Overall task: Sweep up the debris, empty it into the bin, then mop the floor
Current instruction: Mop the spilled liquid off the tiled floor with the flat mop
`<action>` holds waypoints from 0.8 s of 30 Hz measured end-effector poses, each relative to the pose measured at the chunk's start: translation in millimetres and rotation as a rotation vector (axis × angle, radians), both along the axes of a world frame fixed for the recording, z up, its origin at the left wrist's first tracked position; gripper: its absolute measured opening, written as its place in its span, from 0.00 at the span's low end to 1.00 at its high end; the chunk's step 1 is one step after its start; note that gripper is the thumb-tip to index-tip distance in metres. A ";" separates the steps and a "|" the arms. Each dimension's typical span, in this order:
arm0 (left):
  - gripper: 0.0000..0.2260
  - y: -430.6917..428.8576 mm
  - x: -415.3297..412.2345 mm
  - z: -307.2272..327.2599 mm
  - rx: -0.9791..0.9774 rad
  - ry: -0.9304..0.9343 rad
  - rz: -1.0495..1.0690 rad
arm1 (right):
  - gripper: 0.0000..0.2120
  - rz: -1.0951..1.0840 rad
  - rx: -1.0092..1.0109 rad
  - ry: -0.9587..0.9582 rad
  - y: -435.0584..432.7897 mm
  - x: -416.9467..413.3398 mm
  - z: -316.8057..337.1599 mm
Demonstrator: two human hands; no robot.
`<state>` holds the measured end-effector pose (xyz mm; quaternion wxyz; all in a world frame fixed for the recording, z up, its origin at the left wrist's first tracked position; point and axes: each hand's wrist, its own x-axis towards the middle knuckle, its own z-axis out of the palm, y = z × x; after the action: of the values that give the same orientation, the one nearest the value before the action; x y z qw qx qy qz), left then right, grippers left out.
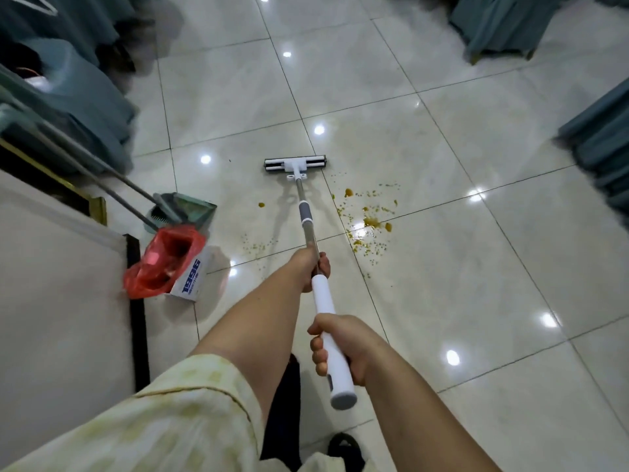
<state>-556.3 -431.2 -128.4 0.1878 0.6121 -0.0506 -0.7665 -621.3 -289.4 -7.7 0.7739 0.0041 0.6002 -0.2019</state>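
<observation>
Pointing away, mop (308, 229) pole lengthwise, head crosswise

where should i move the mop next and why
Probably slide the mop head right and draw it back through the yellow spill. The head sits on tile beyond and left of that spill, and the left hand and right hand both grip the handle already.

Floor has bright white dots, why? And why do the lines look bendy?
Head view: the dots are glare, probably lamps mirrored in the shiny floor; head view's wide lens curves the tile lines; the blue cloth at the left edge is blurred; the mop throws a faint shadow.
</observation>
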 end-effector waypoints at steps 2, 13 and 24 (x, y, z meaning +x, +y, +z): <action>0.17 -45.2 10.0 -8.9 -0.008 0.015 -0.007 | 0.04 -0.008 0.001 0.017 -43.5 13.0 -9.8; 0.18 -198.1 26.3 -54.4 -0.011 0.028 -0.019 | 0.10 -0.100 0.013 0.004 -188.2 35.8 -64.7; 0.16 -77.3 27.7 -49.4 -0.003 0.021 -0.112 | 0.14 -0.246 0.041 -0.018 -61.3 47.2 -53.0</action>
<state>-528.6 -508.5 -177.8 0.1461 0.5999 -0.0841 -0.7821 -574.1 -350.6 -60.8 0.7484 0.0954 0.5923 -0.2828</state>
